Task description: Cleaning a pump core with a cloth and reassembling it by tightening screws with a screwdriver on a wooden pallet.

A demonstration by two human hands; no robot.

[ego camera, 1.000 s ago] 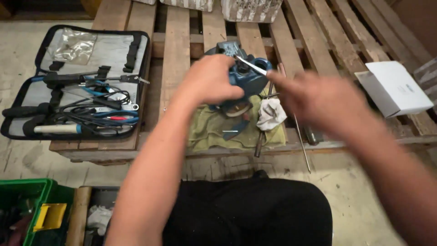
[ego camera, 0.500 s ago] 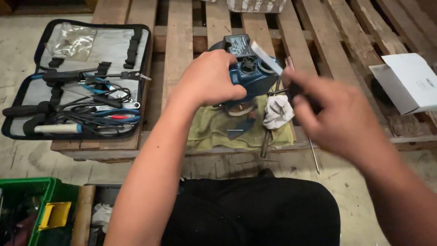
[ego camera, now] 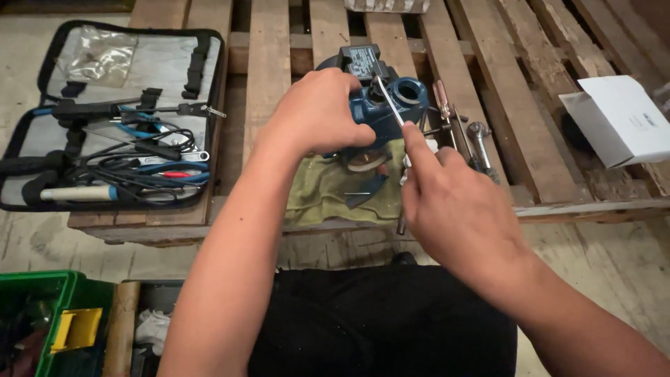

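A dark blue pump body [ego camera: 391,105] with a round opening and a black box on top stands on a green cloth [ego camera: 328,195] on a wooden pallet [ego camera: 279,42]. My left hand [ego camera: 317,115] grips its left side. My right hand [ego camera: 453,202] holds a thin metal blade-like tool [ego camera: 389,101], its tip resting against the pump beside the opening, index finger stretched along it.
An open grey tool case [ego camera: 112,119] with pliers, wires and a soldering iron lies at the left. Screwdrivers and a ratchet [ego camera: 464,136] lie right of the pump. A white box [ego camera: 624,119] sits at the right. A green crate [ego camera: 49,324] stands on the floor, lower left.
My right hand has come in from the right and brought the thin tool up against the pump. The left hand has stayed on the pump. The view has shifted slightly downward.
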